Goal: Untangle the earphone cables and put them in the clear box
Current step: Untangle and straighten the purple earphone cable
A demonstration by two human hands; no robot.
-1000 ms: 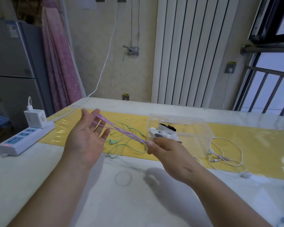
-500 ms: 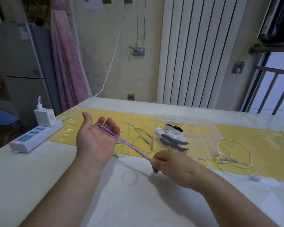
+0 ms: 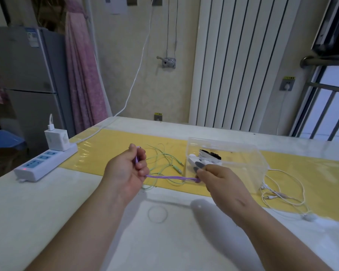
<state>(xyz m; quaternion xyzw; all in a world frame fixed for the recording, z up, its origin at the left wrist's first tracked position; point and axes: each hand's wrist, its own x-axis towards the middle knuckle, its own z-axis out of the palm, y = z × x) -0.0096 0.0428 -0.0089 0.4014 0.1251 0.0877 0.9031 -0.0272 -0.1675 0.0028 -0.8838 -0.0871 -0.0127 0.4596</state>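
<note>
Just left of centre frame, the left hand (image 3: 127, 169) is closed in a loose fist, its fingers curled round one end of the purple earphone cable (image 3: 170, 178). The right hand (image 3: 217, 178), right of centre, pinches the other end between thumb and fingertips, close to the front left corner of the clear box (image 3: 252, 173). Between the two hands the purple strands run as one gathered bundle, nearly level, just above the yellow runner (image 3: 114, 145) on the table (image 3: 67, 212).

To me this looks like the gathering step: the purple cable seems free of the others and is being drawn into a tidy hank before going in. The box sits open-topped at centre right, with some white and dark items already inside; I cannot make out what they are.

Next, I judge, the bundle needs folding or coiling small enough to clear the rim, then lifting over the near wall and dropping in without springing loose.

The green cable (image 3: 160, 157) lies in loose loops behind the hands, and the white cable (image 3: 282, 184) sprawls to the right of the box, both not yet put away. A power strip (image 3: 45, 163) sits at the left edge.
</note>
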